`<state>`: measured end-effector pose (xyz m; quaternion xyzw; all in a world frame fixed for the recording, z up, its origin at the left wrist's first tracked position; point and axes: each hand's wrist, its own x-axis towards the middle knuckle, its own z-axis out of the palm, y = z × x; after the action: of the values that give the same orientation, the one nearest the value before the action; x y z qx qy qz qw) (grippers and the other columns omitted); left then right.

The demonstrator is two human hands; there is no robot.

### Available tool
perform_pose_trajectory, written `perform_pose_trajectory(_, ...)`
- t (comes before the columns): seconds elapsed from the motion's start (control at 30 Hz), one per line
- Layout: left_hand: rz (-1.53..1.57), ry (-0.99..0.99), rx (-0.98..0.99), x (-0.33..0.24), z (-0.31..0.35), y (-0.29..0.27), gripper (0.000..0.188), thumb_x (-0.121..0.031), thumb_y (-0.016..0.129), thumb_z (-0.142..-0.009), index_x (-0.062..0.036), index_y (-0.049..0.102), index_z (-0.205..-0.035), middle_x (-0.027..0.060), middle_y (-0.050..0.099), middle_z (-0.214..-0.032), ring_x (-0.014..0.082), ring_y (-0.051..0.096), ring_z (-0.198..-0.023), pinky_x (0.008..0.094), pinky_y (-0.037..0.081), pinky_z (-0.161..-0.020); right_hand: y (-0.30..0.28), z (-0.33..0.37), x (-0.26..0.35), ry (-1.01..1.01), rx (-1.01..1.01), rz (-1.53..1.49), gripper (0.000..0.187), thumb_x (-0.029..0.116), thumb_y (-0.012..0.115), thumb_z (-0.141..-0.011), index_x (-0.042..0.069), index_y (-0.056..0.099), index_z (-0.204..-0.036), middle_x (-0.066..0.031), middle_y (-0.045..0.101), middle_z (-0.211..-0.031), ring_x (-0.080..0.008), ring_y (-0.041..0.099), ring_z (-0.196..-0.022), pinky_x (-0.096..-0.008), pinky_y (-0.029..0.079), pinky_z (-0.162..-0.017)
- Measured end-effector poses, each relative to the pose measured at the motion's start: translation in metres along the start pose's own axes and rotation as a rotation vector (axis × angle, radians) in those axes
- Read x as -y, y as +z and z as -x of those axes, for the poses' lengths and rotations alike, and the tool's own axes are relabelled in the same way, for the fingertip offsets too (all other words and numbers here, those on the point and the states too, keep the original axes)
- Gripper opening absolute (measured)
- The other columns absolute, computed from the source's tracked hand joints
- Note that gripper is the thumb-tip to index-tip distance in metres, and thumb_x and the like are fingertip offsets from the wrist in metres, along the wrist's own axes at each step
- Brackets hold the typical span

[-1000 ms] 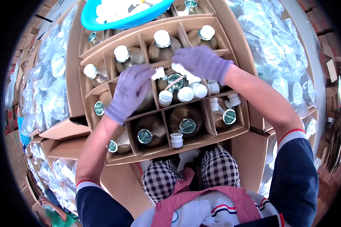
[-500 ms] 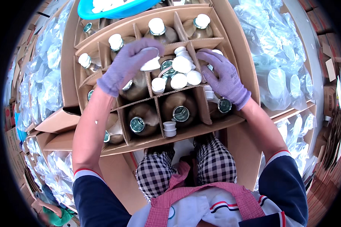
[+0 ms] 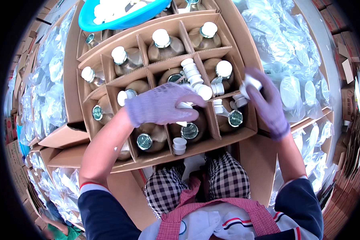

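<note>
My left hand [image 3: 168,105], in a purple knit glove, is closed on a white cap [image 3: 184,105] over the front middle of a divided cardboard box [image 3: 237,135]. Just below it stands an uncapped glass bottle [image 3: 189,131]. My right hand [image 3: 267,102], in the same kind of glove, is closed on white caps [image 3: 252,83] at the box's right edge. A row of white caps [image 3: 194,76] lies over the middle compartment. A capped bottle [image 3: 224,69] stands right of them. More open bottles [image 3: 145,141] [image 3: 235,118] fill the front row, with small white stoppers [image 3: 179,146] stacked between.
A blue basin [image 3: 126,22] of white caps rests at the back of the box. Capped bottles [image 3: 161,39] stand in the rear row. Clear plastic bags [image 3: 282,52] cover boxes to the right and left. Another person [image 3: 60,226] is at the lower left.
My left hand has come down and right, toward the front row. My right hand has moved right, off a bottle that now shows its white cap. Fewer caps lie over the middle compartment.
</note>
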<state>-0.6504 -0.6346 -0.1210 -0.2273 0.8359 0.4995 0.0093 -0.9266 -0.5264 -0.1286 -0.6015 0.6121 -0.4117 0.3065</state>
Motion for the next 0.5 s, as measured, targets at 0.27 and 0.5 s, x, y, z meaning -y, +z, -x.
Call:
perform_pose_trajectory(0.27,0.306,-0.143,-0.167,0.022,0.002,0.002,0.043,-0.021,0.061,-0.090,-0.0028,0.055,-0.129,0.0083,0.064,-0.117,0.0128,0.060,-0.101,0.0291,0.050,-0.089,0.002,0.071,0.007,-0.068,0.237,0.530,0.046,0.016,0.069,-0.081,0.013,0.056,-0.126,-0.0168,0.057,-0.120,-0.0329,0.065,-0.094,-0.0392,0.054,-0.078)
perform_pose_trajectory(0.5,-0.010,-0.329,-0.173,0.011,0.003,0.010,0.071,-0.033,0.068,-0.082,-0.0028,0.040,-0.140,0.0194,0.062,-0.117,0.0253,0.063,-0.105,0.0342,0.050,-0.088,0.014,0.072,-0.015,-0.048,0.368,0.713,0.067,0.026,0.073,-0.077,0.016,0.046,-0.137,-0.0148,0.057,-0.119,-0.0292,0.064,-0.096,-0.0391,0.054,-0.076)
